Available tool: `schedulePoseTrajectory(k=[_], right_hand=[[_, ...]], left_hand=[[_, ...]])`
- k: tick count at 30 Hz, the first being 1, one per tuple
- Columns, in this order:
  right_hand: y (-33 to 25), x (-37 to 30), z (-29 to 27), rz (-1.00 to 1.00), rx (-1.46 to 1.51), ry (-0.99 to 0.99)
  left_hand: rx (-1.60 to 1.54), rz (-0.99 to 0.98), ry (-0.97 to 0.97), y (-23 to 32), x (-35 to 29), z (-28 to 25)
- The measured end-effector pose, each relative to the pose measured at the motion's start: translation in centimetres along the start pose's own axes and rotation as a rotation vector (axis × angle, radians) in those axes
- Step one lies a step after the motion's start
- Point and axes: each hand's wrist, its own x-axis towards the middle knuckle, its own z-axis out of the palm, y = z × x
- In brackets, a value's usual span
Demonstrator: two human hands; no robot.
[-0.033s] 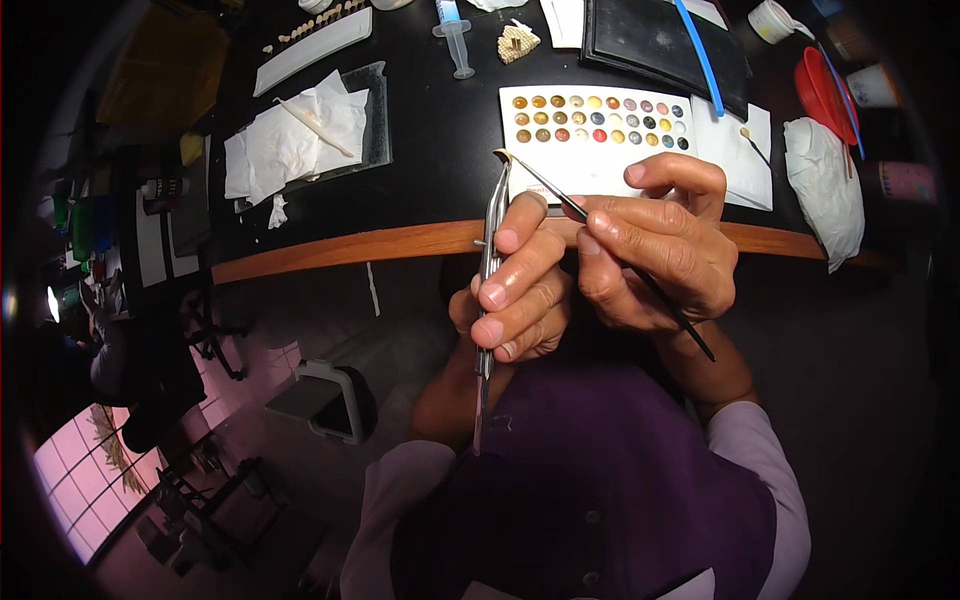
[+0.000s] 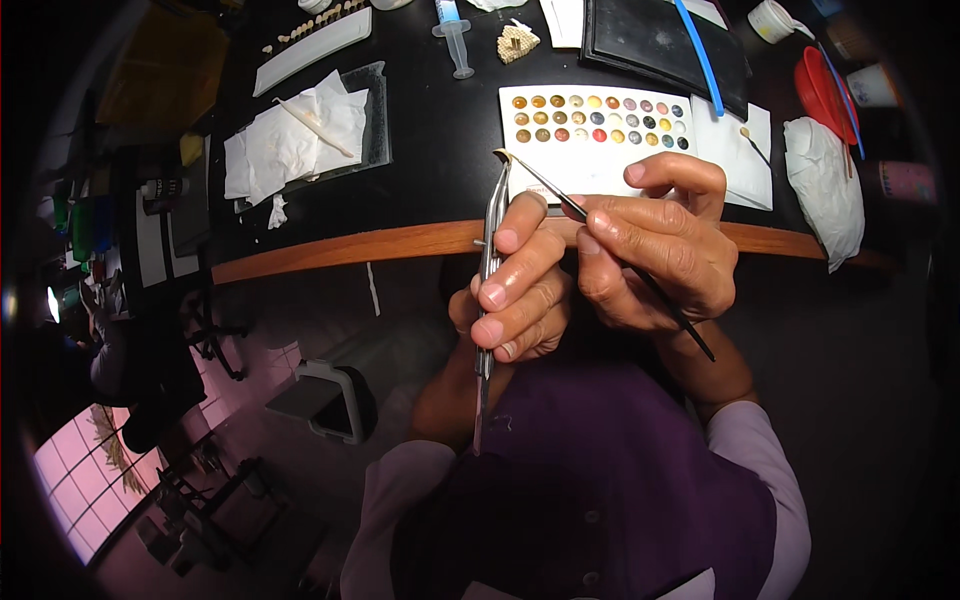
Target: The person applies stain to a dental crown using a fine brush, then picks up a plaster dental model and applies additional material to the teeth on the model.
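Observation:
My left hand [image 2: 527, 288] is wrapped round slim metal tweezers [image 2: 489, 245], held upright near the table edge. At their tip is a tiny pale-and-dark piece [image 2: 502, 154], too small to name surely. My right hand [image 2: 662, 250] pinches a thin dark-handled paintbrush [image 2: 655, 292] between thumb and fingers, with one finger raised. The brush slants up to the left, its fine tip meeting or nearly meeting the piece. Just behind both hands lies a white palette card [image 2: 590, 170] with rows of round coloured wells.
White tissues [image 2: 262, 165] with a slender stick lie on a dark glass slab at left. Farther back are a tooth-coloured sample row [image 2: 315, 50], a syringe [image 2: 456, 45], and a honeycomb-like block [image 2: 517, 43]. A black case [image 2: 655, 55], red bowl [image 2: 822, 95] and crumpled white cloth [image 2: 825, 190] stand right.

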Motion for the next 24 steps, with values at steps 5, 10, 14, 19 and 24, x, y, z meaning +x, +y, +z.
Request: schedulePoseTrajectory(k=[5, 10, 14, 19, 24], right_hand=[[0.07, -0.03, -0.02, -0.004, 0.001, -0.007], [-0.07, -0.08, 0.06, 0.012, 0.012, 0.0], [-0.07, -0.07, -0.07, 0.008, 0.007, -0.011], [-0.01, -0.14, -0.14, 0.001, 0.008, -0.007], [-0.03, -0.01, -0.11, 0.009, 0.009, -0.015]], left_hand=[[-0.015, -0.005, -0.013, 0.03, -0.04, -0.19], [-0.015, -0.006, -0.017, 0.05, -0.02, -0.21], [-0.009, 0.0, -0.021, 0.06, -0.07, -0.21], [-0.008, 0.001, -0.014, 0.01, -0.06, -0.12], [-0.002, -0.006, -0.019, 0.12, 0.0, -0.22]])
